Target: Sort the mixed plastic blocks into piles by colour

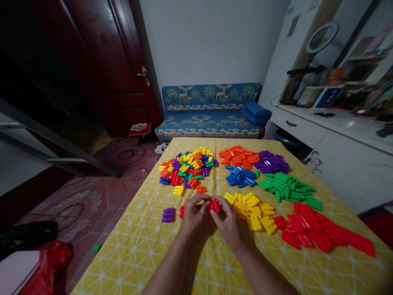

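Between the fingertips of my left hand [195,212] and my right hand [226,219] is a small red plastic piece [214,206], pinched by both. Another red piece [181,211] shows partly behind my left hand, and a purple piece [168,215] lies left of it. Beyond my hands are a yellow piece [178,191] and an orange piece [201,189]. A mixed-colour heap [187,168] lies at the far left. Sorted by colour are yellow [253,209], red [319,229], green [285,186], blue [241,176], orange [238,156] and purple [272,162] piles.
The table wears a yellow patterned cloth [138,254]. Behind it stands a blue sofa [208,116]; a white cabinet [346,151] flanks the right side. On the floor at left lie a green piece [96,248] and a red plastic bag [55,262].
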The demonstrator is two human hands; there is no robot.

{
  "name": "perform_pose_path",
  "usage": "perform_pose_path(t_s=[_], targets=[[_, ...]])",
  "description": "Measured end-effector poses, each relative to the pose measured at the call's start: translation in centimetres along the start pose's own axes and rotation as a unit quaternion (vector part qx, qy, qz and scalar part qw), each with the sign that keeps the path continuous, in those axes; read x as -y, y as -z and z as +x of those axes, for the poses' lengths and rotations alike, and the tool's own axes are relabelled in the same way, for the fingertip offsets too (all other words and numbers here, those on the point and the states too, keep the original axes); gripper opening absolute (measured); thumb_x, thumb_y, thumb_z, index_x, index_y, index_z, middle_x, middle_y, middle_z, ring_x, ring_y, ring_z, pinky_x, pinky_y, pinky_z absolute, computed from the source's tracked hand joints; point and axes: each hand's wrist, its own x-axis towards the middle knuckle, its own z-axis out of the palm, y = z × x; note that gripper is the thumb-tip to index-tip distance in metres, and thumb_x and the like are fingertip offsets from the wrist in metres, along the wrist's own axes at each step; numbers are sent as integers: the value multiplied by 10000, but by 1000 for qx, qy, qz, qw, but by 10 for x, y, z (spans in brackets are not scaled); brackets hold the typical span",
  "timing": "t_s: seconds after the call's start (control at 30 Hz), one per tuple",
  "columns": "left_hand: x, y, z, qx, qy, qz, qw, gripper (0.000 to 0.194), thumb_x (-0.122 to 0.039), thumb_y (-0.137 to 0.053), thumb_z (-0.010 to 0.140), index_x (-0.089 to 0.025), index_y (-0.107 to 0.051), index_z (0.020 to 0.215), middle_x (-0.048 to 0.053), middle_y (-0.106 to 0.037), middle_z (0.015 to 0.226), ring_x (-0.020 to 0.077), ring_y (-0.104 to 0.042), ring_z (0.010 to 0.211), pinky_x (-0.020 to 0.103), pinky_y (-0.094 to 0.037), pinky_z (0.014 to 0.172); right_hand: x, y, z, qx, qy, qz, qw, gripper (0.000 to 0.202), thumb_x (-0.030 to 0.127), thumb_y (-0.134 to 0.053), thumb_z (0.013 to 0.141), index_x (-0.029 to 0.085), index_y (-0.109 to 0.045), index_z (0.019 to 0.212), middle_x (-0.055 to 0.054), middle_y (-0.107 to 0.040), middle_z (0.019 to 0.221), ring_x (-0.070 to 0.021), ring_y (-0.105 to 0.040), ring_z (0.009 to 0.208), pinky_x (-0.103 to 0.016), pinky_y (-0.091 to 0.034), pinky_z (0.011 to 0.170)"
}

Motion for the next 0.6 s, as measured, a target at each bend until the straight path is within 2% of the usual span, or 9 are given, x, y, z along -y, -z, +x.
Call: perform_pose_path(t_s=[0.1,0.17,0.23,0.3,0.4,0.5,0.6], targets=[[2,1,-1,5,-14,49,999,164,-249,-598,833,-169,-724,902,73,-713,904,186,-658,862,254,-511,695,2,19,4,-15,1,-44,999,347,244,-556,842,193,-601,1182,-98,-702,1069,-208,-673,948,-314,-559,796],[2,1,-2,18,-29,93,995,178,-257,-583,845,-173,-728,902,73,-721,898,184,-660,845,251,-504,675,-1,48,9,-66,12,-105,992,343,281,-559,849,193,-611,1176,-106,-698,1081,-218,-662,957,-333,-545,810],[2,1,-3,37,-44,125,990,187,-245,-566,850,-177,-731,907,70,-726,889,177,-662,813,252,-505,665,-10,87,11,-138,18,-180,974,364,344,-573,845,182,-626,1166,-119,-701,1064,-234,-657,939,-358,-529,811],[2,0,-5,50,-58,143,987,201,-219,-548,848,-180,-731,922,65,-730,877,168,-663,783,254,-509,667,-25,133,10,-213,11,-259,942,397,406,-585,825,164,-657,1130,-123,-715,979,-247,-658,868,-373,-515,778],[2,-1,-6,49,-82,157,983,217,-200,-536,844,-187,-729,942,60,-731,848,165,-666,773,259,-517,691,-54,198,1,-290,-53,-326,898,430,435,-554,827,156,-676,1131,-135,-719,918,-264,-655,789,-378,-493,687],[5,2,-5,29,-108,179,977,220,-207,-533,851,-198,-724,960,60,-736,851,168,-674,782,272,-526,730,-81,241,-15,-303,-99,-365,875,375,415,-543,829,182,-719,1065,-149,-717,811,-264,-633,666,-369,-438,563],[8,13,0,-13,-124,227,966,224,-226,-525,862,-209,-716,977,64,-742,890,174,-686,794,281,-533,744,-96,259,-27,-269,-99,-416,863,259,369,-535,825,247,-756,882,-141,-691,727,-252,-579,564,-388,-371,514]])
